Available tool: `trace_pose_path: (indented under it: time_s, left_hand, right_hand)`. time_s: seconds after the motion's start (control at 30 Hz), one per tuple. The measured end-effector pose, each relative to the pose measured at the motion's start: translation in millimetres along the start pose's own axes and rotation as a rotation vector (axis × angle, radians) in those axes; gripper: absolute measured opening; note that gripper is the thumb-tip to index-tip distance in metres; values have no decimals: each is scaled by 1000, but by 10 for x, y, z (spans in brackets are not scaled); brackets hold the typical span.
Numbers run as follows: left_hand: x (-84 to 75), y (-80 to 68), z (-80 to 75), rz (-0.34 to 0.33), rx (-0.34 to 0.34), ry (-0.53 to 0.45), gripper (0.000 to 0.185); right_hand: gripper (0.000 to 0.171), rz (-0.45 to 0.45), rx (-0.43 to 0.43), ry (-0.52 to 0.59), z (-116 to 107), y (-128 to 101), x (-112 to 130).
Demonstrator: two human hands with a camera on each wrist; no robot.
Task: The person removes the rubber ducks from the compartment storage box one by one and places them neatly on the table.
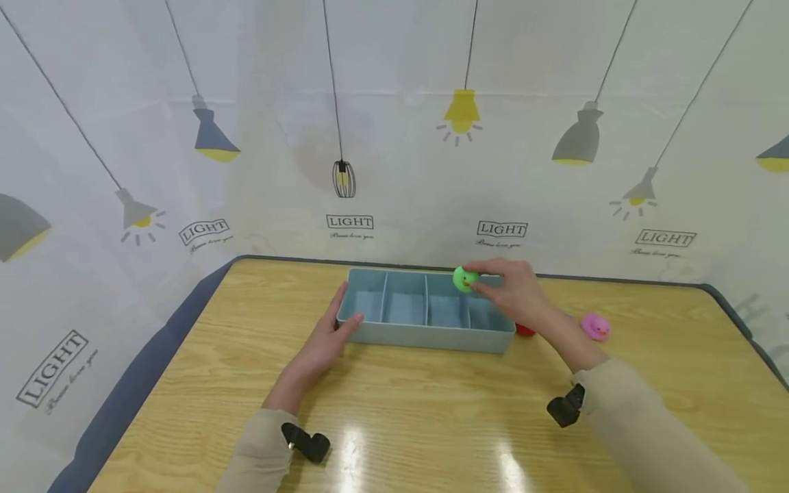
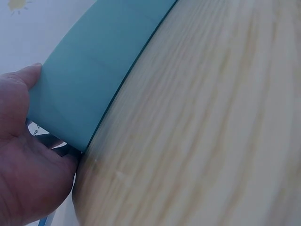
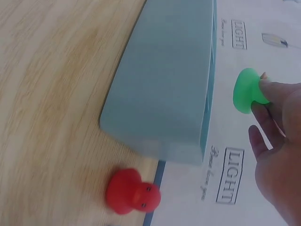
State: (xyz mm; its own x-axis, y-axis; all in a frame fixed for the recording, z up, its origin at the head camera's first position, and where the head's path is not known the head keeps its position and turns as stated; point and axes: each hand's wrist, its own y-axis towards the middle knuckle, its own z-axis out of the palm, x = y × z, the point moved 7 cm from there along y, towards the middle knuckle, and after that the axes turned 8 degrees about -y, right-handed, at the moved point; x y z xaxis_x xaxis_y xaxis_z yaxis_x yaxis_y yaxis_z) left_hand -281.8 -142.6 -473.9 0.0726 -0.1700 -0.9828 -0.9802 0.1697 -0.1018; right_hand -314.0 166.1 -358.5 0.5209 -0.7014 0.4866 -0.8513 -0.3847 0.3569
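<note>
A blue-grey divided storage box (image 1: pixel 425 334) lies lengthwise at the far side of the table. My left hand (image 1: pixel 320 346) grips its left end, the thumb at the front rim and the fingers along the end wall. In the left wrist view the same hand (image 2: pixel 33 160) holds the corner of the box (image 2: pixel 89 70). My right hand (image 1: pixel 514 291) pinches a green rubber duck (image 1: pixel 464 279) above the box's right half. The right wrist view shows this green duck (image 3: pixel 245 92) between thumb and fingertips, raised over the rim.
A red rubber duck (image 3: pixel 124 193) sits by the box's right end, mostly hidden by my forearm in the head view. Farther right is a pink rubber duck (image 1: pixel 595 326). The wooden table (image 1: pixel 419 411) ends at a lamp-patterned curtain (image 1: pixel 401 137) behind the box.
</note>
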Motion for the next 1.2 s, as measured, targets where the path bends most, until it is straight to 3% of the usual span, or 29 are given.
trace_pose_path:
  time_s: [0.2,0.7,1.2]
  left_hand:
    - [29,20,9,-5,12,7,75]
    - [26,18,7,-7,14,16,74]
    - [32,15,8,4,11,22,74]
  right_hand:
    - [34,81,2,9,-177,-158,-196]
    - [35,167,-48,-71,-533,-484,-454]
    - [34,175,-99,-157,-747,-758,-665]
